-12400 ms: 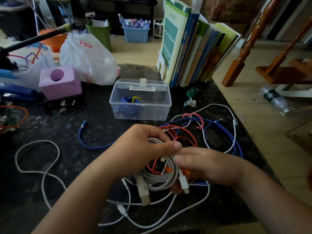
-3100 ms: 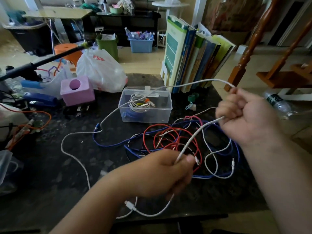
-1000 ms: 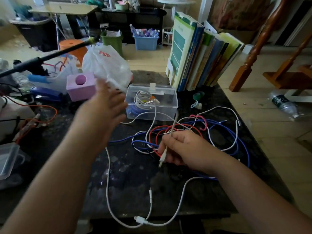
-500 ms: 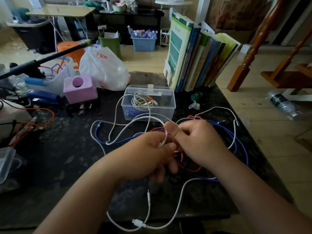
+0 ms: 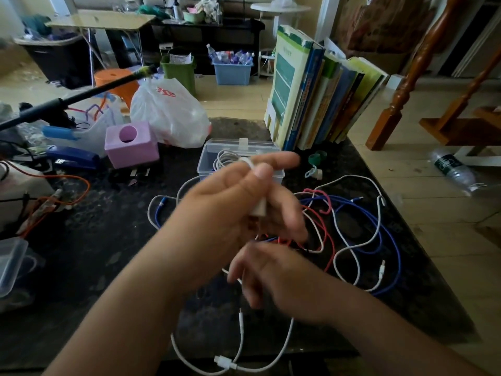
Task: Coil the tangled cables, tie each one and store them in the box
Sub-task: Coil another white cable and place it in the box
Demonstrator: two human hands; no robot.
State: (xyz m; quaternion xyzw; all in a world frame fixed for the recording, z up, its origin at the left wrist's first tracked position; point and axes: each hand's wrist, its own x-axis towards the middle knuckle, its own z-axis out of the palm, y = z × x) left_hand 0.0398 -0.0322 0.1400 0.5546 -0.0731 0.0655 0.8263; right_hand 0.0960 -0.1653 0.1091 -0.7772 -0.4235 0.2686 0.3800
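Head view: a person winds a white cable (image 5: 242,332) over a dark tabletop (image 5: 89,256), the left hand (image 5: 233,202) raised with its thumb and fingers closed on a pale plug and a turn of cord. The right hand (image 5: 273,272) sits lower, blurred in motion; whether its grip has closed on the cord cannot be told. The clear box (image 5: 241,161), lid open, stands just beyond the hands and holds a coiled white cable. A tangle of red cable (image 5: 324,234), blue cable (image 5: 390,237) and more white cord lies to the right. The cable's slack droops over the near edge, where the plug could catch. It also runs toward the tangle; a hard pull may drag neighbours along or tighten a knot. The loops are loose, so a slip could undo them.
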